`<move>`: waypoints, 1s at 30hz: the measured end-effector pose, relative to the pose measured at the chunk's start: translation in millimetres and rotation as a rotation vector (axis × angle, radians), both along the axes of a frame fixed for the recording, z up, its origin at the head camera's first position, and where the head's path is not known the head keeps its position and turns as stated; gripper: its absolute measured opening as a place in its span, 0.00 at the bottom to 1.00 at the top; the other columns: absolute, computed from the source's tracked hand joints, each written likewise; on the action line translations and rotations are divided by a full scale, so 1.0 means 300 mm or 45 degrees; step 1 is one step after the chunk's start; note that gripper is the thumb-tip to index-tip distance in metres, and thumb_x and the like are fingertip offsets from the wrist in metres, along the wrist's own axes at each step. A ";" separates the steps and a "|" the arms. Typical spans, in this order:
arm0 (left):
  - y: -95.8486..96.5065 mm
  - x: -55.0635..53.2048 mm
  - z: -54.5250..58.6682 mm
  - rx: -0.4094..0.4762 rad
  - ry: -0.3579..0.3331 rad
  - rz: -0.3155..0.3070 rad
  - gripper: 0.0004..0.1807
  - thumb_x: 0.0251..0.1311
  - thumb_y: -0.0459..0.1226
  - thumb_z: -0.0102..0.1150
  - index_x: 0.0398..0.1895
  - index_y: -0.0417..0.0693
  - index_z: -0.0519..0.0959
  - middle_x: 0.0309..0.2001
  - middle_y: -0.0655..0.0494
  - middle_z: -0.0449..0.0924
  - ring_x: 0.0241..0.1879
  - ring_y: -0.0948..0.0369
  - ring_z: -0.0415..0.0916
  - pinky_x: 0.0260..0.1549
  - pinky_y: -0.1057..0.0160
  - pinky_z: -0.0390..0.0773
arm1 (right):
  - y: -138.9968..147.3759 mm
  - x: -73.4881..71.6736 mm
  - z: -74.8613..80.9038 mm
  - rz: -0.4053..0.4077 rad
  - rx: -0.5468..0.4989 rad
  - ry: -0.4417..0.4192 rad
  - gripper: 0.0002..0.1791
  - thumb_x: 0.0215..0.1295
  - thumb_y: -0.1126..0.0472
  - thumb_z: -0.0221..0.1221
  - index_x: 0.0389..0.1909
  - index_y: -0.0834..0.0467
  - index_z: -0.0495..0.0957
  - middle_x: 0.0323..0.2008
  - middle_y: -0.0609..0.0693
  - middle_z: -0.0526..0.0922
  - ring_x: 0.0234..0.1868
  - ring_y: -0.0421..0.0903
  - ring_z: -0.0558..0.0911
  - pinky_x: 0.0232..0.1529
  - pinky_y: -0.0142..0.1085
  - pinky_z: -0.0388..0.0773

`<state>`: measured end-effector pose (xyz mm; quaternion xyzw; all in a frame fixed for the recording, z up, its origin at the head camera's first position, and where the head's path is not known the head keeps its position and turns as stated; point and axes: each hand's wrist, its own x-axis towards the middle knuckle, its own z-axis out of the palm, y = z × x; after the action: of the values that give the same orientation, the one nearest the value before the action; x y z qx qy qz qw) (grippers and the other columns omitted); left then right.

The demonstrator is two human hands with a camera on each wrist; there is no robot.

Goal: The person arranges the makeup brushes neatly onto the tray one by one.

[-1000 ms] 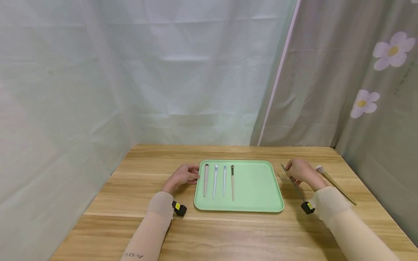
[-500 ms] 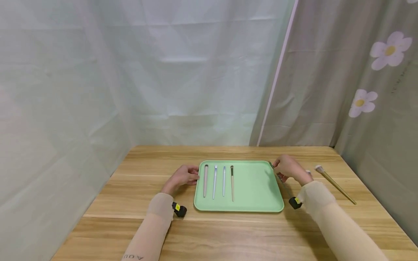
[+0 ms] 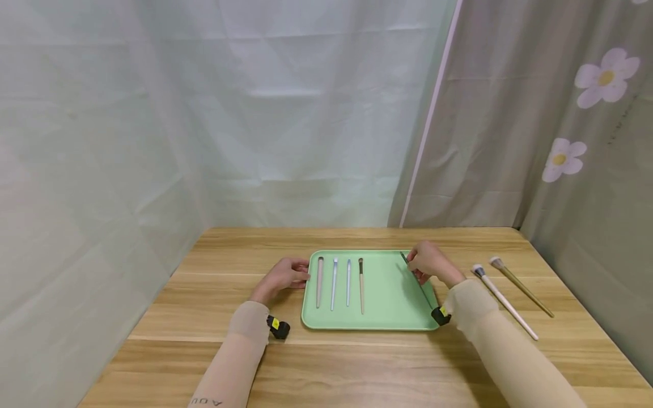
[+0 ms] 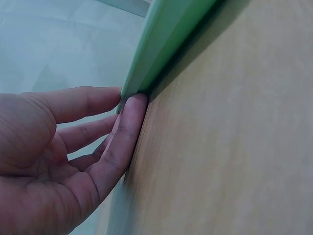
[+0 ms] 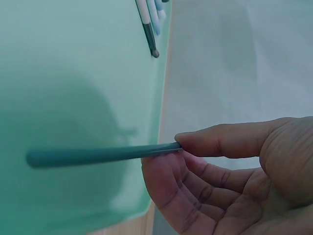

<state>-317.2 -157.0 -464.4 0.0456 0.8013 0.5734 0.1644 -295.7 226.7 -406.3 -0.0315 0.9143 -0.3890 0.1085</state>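
Observation:
My right hand (image 3: 431, 263) holds a dark green makeup brush (image 3: 421, 290) slanted over the right side of the green tray (image 3: 385, 297). In the right wrist view, thumb and fingers pinch this makeup brush (image 5: 93, 156) near one end, and its handle points away over the tray. At the tray's left edge, my left hand (image 3: 285, 275) has its thumb on the rim (image 4: 139, 63) and a finger against the underside. On the tray's left half several brushes lie side by side: a pinkish one (image 3: 319, 283), a white-blue one (image 3: 334, 286), a thin blue one (image 3: 348, 283) and a dark-ferruled one (image 3: 361, 292).
To the right of the tray, a white-handled brush (image 3: 505, 302) and a gold-handled brush (image 3: 524, 289) lie slanted on the wooden table (image 3: 336, 368). Pale curtains (image 3: 306, 141) hang behind the table and along its sides.
My right hand has carried the green makeup brush leftward from the table to above the tray. The white-handled brush on the table has come into view. My left hand stays at the rim.

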 end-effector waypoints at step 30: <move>-0.008 0.003 0.004 0.007 0.010 -0.007 0.24 0.69 0.24 0.61 0.67 0.29 0.73 0.51 0.39 0.80 0.43 0.57 0.82 0.46 0.60 0.88 | -0.222 -0.044 -0.068 -0.028 0.046 -0.013 0.04 0.64 0.77 0.59 0.39 0.71 0.80 0.16 0.55 0.76 0.12 0.44 0.78 0.20 0.37 0.85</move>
<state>-316.4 -159.5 -463.2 0.0503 0.8003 0.5749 0.1627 -308.8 160.0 -426.7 -0.0173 0.9208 -0.3740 0.1095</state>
